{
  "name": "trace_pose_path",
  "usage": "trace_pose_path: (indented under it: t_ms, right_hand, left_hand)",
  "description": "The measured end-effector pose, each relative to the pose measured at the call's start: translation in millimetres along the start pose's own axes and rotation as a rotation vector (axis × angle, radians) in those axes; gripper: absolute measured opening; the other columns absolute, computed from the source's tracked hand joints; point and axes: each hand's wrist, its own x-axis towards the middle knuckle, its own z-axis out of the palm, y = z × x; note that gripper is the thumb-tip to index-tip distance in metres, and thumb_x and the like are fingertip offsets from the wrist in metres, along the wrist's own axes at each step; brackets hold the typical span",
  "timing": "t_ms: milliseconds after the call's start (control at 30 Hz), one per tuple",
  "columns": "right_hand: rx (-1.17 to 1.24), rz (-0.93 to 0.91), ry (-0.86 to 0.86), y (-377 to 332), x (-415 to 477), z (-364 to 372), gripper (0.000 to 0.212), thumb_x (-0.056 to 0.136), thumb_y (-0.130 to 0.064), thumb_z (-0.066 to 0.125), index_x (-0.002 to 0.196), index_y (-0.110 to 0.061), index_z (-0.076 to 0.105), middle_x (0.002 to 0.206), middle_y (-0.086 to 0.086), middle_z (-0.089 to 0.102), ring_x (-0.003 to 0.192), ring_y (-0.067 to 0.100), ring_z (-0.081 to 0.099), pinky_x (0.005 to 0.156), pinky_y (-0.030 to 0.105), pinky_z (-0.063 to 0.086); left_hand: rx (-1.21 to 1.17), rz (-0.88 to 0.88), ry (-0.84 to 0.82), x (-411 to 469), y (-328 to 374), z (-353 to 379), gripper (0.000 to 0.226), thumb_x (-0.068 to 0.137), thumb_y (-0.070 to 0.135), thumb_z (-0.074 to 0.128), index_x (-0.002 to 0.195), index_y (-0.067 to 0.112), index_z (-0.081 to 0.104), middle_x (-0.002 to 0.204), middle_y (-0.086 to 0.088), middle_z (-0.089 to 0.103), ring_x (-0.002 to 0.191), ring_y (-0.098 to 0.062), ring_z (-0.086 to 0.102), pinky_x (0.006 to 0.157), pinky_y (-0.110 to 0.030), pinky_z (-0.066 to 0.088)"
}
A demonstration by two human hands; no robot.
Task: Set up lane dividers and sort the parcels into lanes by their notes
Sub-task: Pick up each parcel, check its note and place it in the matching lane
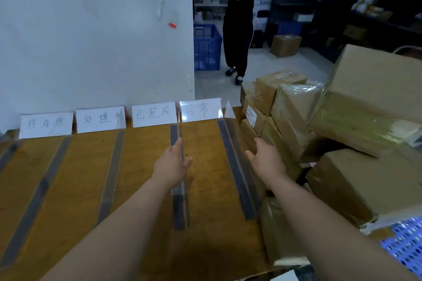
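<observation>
On the wooden table [141,189] stand several clear lane dividers on dark base strips. My left hand [171,163] grips the upright clear plate of the middle divider [179,203], fingers on its left and thumb on its right. My right hand [266,157] is spread open just right of the rightmost divider [236,171]; I cannot tell if it touches the plate. Four white label cards [154,113] with handwritten characters lean along the table's far edge. Brown cardboard parcels [294,112] are stacked right of the table.
More dividers stand to the left [112,175] [38,189]. A large box [374,98] tops the parcel stack, above a blue perforated basket [406,248]. A person in black [241,20] stands beyond, beside a blue crate [206,48]. A white wall [91,41] backs the table.
</observation>
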Motion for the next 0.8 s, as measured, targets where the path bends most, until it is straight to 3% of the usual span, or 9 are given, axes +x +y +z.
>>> trace_pose_path:
  t_ms: [133,333,567,667,800]
  right_hand:
    - [-0.012,-0.097,0.078,-27.6,-5.2,-31.7,0.030,0.093,-0.033,0.056,0.121,-0.020,0.056,0.111,-0.001,0.063,0.094,0.015,0.060,0.076,0.032,0.053]
    - [-0.068,-0.161,0.197,-68.9,-31.6,-77.2,0.026,0.094,-0.034,0.056,0.116,-0.020,0.057,0.106,-0.001,0.062,0.093,0.015,0.058,0.070,0.026,0.045]
    - [-0.129,-0.240,0.367,-98.3,-67.9,-152.1,0.038,0.095,-0.036,0.052,0.128,-0.018,0.053,0.122,0.000,0.061,0.114,0.022,0.057,0.084,0.032,0.048]
    - [-0.129,-0.193,0.473,-85.5,-82.9,-189.0,0.038,0.094,-0.036,0.053,0.127,-0.017,0.055,0.112,0.004,0.064,0.100,0.021,0.061,0.073,0.030,0.047]
    - [-0.133,0.000,0.524,-49.0,-94.8,-234.9,0.049,0.095,-0.043,0.053,0.138,-0.021,0.049,0.101,0.006,0.068,0.078,0.017,0.060,0.057,0.026,0.044]
  left_hand:
    - [-0.012,0.121,0.045,2.1,19.2,-32.7,0.067,0.096,0.038,0.056,0.152,0.027,0.022,0.149,-0.005,0.043,0.131,-0.026,0.048,0.103,-0.043,0.043]
    - [-0.020,0.237,0.062,-12.0,44.2,-80.5,0.067,0.097,0.039,0.053,0.154,0.026,0.019,0.155,-0.006,0.035,0.134,-0.027,0.044,0.109,-0.046,0.040]
    - [-0.068,0.433,0.070,-34.2,93.4,-117.8,0.069,0.096,0.045,0.050,0.154,0.032,0.015,0.160,-0.001,0.024,0.144,-0.025,0.030,0.115,-0.049,0.030]
    - [-0.111,0.541,0.066,-42.2,121.9,-121.0,0.070,0.096,0.045,0.051,0.155,0.030,0.015,0.160,0.000,0.024,0.144,-0.023,0.029,0.114,-0.042,0.029]
    - [-0.149,0.626,0.009,-49.3,165.7,-113.0,0.070,0.097,0.046,0.049,0.155,0.024,0.017,0.160,0.000,0.025,0.145,-0.021,0.026,0.114,-0.040,0.027]
